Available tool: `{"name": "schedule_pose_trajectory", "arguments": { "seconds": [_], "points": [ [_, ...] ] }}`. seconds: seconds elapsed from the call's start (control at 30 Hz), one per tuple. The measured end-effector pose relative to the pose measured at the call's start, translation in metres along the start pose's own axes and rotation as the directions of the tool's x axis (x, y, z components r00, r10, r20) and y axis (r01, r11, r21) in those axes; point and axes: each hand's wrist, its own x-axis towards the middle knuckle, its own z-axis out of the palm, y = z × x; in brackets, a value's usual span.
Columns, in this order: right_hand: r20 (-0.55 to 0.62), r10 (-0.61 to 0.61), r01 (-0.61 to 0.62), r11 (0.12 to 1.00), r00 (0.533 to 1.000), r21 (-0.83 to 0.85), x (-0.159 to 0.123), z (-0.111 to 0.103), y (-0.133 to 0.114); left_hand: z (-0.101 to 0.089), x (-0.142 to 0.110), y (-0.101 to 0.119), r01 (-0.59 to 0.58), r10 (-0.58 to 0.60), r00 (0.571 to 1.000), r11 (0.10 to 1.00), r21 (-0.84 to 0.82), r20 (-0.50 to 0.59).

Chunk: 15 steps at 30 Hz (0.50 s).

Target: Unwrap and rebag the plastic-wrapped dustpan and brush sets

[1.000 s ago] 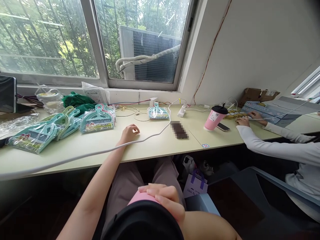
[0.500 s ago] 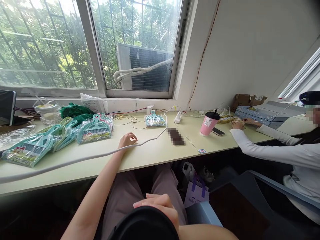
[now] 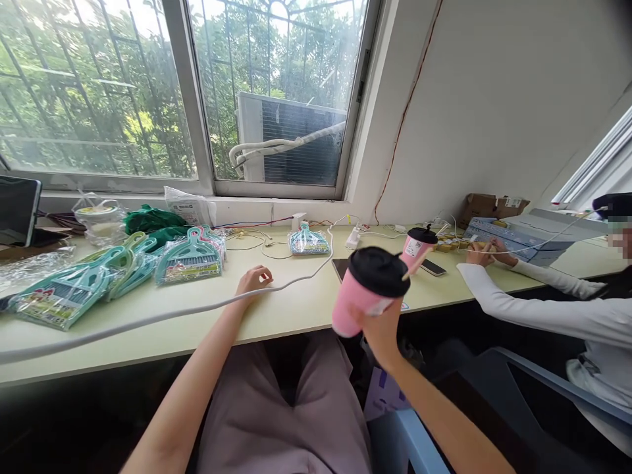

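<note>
the pink cup is in the right hand, lifted and tilted, its black lid leaning toward the right, near the front edge of the surface. the fingers of that hand wrap the lower side wall. the left hand rests on the surface, loosely curled, with a gap inside the thumb and no object visible in it.

the wall looks smooth and thin, probably stiff paper or plastic that would dent under a hard squeeze and could turn slippery if damp. the weight is hard to judge, since the lid hides what is inside. the best hold is likely around the middle of the wall, firm but gentle; gripping by the lid alone might pop it off.
</note>
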Motion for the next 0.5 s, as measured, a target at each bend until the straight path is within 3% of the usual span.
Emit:
{"name": "schedule_pose_trajectory", "arguments": {
  "seconds": [0.1, 0.23, 0.33, 0.5],
  "points": [
    [-0.137, 0.159, -0.181, 0.969, 0.978, -0.169, 0.066, 0.024, 0.025, 0.002, -0.001, -0.001, 0.022, -0.022, 1.000, 1.000, -0.001, -0.017],
    [-0.236, 0.136, -0.206, 0.929, 0.962, -0.306, 0.133, 0.064, 0.068, 0.004, -0.002, -0.005, 0.010, -0.010, 1.000, 1.000, -0.002, -0.019],
    [-0.284, 0.157, -0.256, 0.898, 0.946, -0.357, 0.160, 0.092, 0.099, 0.005, -0.002, -0.007, 0.005, -0.005, 1.000, 1.000, -0.004, -0.022],
    [-0.350, 0.190, -0.319, 0.876, 0.917, -0.361, 0.181, 0.129, 0.140, 0.007, -0.002, -0.008, 0.018, -0.021, 0.998, 0.998, -0.059, -0.054]
  ]
}}
